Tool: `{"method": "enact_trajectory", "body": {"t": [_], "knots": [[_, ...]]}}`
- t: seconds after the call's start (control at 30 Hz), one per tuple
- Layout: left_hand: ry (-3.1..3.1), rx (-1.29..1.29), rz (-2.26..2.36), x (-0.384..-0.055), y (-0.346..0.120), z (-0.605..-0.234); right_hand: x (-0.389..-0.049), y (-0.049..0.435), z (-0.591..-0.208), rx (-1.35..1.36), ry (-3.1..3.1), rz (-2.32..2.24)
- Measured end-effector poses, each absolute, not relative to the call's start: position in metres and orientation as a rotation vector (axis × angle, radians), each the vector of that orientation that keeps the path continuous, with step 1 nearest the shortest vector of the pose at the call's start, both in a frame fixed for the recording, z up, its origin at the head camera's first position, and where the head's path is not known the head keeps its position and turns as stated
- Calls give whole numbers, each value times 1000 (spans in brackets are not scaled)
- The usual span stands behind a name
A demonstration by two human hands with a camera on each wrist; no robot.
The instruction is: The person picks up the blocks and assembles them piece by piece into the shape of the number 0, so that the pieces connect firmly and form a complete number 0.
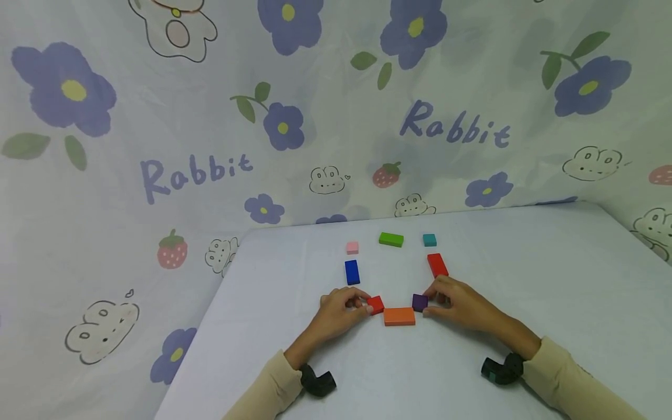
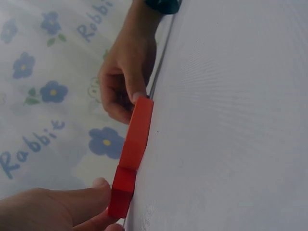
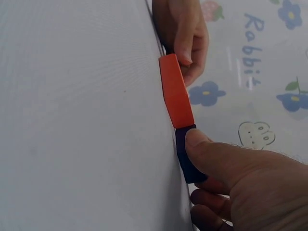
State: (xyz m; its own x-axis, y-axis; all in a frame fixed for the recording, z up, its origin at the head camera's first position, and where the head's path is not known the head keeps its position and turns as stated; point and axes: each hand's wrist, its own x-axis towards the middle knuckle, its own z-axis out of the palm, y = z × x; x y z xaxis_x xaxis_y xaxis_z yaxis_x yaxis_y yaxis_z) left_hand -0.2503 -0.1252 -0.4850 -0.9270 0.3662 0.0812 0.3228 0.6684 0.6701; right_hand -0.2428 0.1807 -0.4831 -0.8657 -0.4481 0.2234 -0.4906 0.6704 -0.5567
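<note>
My left hand (image 1: 343,312) pinches a small red block (image 1: 375,304) between thumb and fingers, at the left end of an orange block (image 1: 399,317). On the other side, my right hand (image 1: 459,300) pinches a dark purple block (image 1: 419,303) by the orange block's right end. In the left wrist view the red block (image 2: 122,191) meets the end of the orange block (image 2: 137,134). The right wrist view shows the purple block (image 3: 187,154), partly covered by the thumb, against the orange block's other end. All three lie on the white table.
Farther back lie a blue block (image 1: 352,272), a pink block (image 1: 352,248), a green block (image 1: 391,240), a teal block (image 1: 429,240) and a long red block (image 1: 437,265), near the right hand's fingers. Behind the table (image 1: 551,274) hangs a patterned cloth (image 1: 336,140).
</note>
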Motion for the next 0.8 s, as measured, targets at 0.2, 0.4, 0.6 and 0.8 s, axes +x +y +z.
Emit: {"method": "enact_trajectory", "body": {"t": [0.2,0.4,0.6,0.8], "knots": [[2831,599,1102,-249,-125,-485,-243,180,-484,779,-2812,960],[2846,616,1105,-250,-126,-485,-243,180,-484,776,-2814,972],[2839,613,1107,-249,-125,-486,-244,181,-484,764,-2828,989],[2847,608,1091,-250,-125,-486,-248,190,-472,732,-2859,1083]]}}
